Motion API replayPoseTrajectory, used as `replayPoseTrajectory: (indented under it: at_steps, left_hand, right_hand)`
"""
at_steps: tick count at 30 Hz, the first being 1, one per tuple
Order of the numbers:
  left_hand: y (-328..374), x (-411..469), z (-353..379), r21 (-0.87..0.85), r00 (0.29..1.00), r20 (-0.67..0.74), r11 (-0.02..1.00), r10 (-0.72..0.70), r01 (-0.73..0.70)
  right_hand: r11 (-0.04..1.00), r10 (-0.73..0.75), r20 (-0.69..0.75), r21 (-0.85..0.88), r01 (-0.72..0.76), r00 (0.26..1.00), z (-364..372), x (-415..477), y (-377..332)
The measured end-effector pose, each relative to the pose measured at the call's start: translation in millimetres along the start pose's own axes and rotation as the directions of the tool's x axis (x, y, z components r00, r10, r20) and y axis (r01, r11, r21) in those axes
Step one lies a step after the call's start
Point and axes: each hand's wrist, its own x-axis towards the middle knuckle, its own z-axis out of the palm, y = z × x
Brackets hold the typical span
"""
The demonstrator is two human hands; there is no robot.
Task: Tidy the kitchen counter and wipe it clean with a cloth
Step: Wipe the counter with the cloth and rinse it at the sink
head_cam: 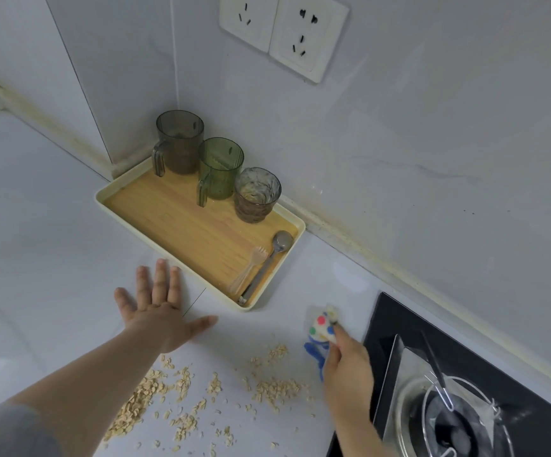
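My left hand [158, 308] lies flat on the white counter [36, 225] with fingers spread, just in front of the cream-rimmed wooden tray [175, 225]. My right hand [346, 361] grips a white cloth [322, 326] with coloured dots and a blue edge, held on the counter beside the hob. Loose oat flakes [181, 390] are scattered over the counter between and below both hands. On the tray stand a grey mug [180, 143], a green mug [219, 169] and a ribbed glass [257, 194], with a wooden fork [249, 268] and a metal spoon [275, 250] lying at its right end.
A black glass hob [514, 384] with a steel burner and pan support [448, 417] fills the lower right. Tiled walls meet in a corner behind the tray. Two white wall sockets [284, 31] hang above.
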Motion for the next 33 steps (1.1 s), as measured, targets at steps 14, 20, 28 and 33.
replayPoseTrajectory:
  at_steps: [14,20,28,33]
  left_hand:
    - [-23,-4,7,0.015,0.968,-0.200,0.988,0.153,-0.154]
    - [-50,-16,8,0.050,0.921,-0.246,0.953,0.302,-0.299]
    - [-65,-49,26,-0.031,0.884,-0.223,0.904,0.410,-0.427]
    - [-85,-63,34,-0.049,0.887,-0.222,0.903,0.406,-0.426]
  right_hand:
    - [0.994,0.010,-0.123,0.105,0.003,0.992,-20,-45,-13]
    - [0.994,0.106,-0.058,0.020,-0.105,0.993,-6,-75,-8]
    - [0.979,0.006,0.100,0.204,-0.027,0.995,26,-106,-54]
    - [0.981,0.054,-0.099,0.193,-0.034,0.994,0,-110,-47]
